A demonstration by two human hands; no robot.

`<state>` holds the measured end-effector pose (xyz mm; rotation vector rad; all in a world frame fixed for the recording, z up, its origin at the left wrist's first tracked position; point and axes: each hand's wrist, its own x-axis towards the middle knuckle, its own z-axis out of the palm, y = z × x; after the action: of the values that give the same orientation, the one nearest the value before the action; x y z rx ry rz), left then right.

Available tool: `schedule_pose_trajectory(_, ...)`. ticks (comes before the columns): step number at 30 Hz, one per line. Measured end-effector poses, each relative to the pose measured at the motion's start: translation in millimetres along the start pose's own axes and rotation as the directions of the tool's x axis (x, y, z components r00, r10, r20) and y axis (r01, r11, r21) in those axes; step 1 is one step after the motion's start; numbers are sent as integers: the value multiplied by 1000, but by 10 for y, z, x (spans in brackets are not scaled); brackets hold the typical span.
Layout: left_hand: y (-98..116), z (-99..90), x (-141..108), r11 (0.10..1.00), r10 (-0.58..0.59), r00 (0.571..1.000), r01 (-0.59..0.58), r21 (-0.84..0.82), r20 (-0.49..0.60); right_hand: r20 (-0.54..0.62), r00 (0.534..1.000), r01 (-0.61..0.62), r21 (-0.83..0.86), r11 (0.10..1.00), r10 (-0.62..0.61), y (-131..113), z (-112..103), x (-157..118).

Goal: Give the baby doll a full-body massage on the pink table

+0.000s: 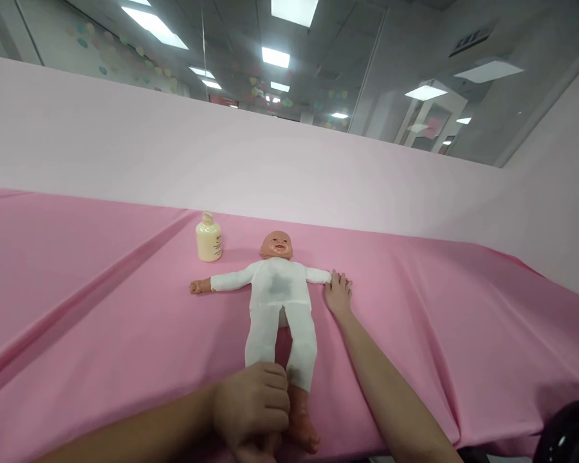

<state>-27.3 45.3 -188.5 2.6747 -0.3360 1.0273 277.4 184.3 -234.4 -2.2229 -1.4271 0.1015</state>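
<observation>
A baby doll (280, 283) lies on its back, arms spread, its white cloth body marked by a grey patch on the chest. My left hand (253, 408) is closed round the lower end of the doll's leg on the left, hiding that foot. The other foot shows bare beside my knuckles. At the end of the doll's arm on the right, my right hand (338, 292) covers the doll's hand, fingers bent over it. A cream-coloured pump bottle (208, 239) with dark print stands left of the doll's head, apart from both hands.
Pink cloth (139, 334) with folds covers the table. Behind it rises a pale wall (270, 173) with glass panels (318, 71) above, showing ceiling lights. A shiny black object (569, 434) sits at the lower right corner.
</observation>
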Motion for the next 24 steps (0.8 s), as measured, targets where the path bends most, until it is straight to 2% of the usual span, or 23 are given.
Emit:
schedule_pose_trajectory(2, 11, 116, -69, 1000, 6, 999, -7, 4, 40, -5, 1000, 2, 4, 1000, -2, -18, -6, -51)
schedule_pose_trajectory(4, -6, 125, -141, 1000, -8, 998, 8, -6, 63, 0, 1000, 13, 9, 1000, -13, -41, -5, -125)
schedule_pose_trajectory(8, -7, -32, -200, 999, -30, 991, 32, -8, 130, 34, 995, 93, 57, 994, -95, -152, -2, -340)
schedule_pose_trajectory(11, 37, -101, -181, 994, -87, 973, 71, 81, 214, 42, 982, 174, 203, 964, -186, -329, -79, -564)
schedule_pose_trajectory(13, 62, -102, -162, 988, -119, 963, 89, 130, 240, 13, 951, 291, 304, 907, -309, -481, -199, -742)
schedule_pose_trajectory(16, 79, -107, -138, 986, -132, 968, 106, 128, 214, -82, 883, 453, 416, 789, -463, -698, -443, -1021)
schedule_pose_trajectory(18, 85, -144, -126, 988, -137, 978, 124, 88, 158, -116, 806, 563, 457, 689, -581, -803, -599, -1189)
schedule_pose_trajectory(20, 96, -213, -116, 991, -136, 987, 134, 31, 84, -145, 678, 691, 460, 558, -720, -871, -717, -1326)
schedule_pose_trajectory(21, 104, -256, -113, 990, -139, 989, 139, 5, 51, -144, 584, 757, 452, 472, -799, -897, -759, -1382)
schedule_pose_trajectory(24, 122, -384, -109, 983, -182, 982, 181, -24, -43, -104, 250, 891, 414, 186, -963, -965, -818, -1529)
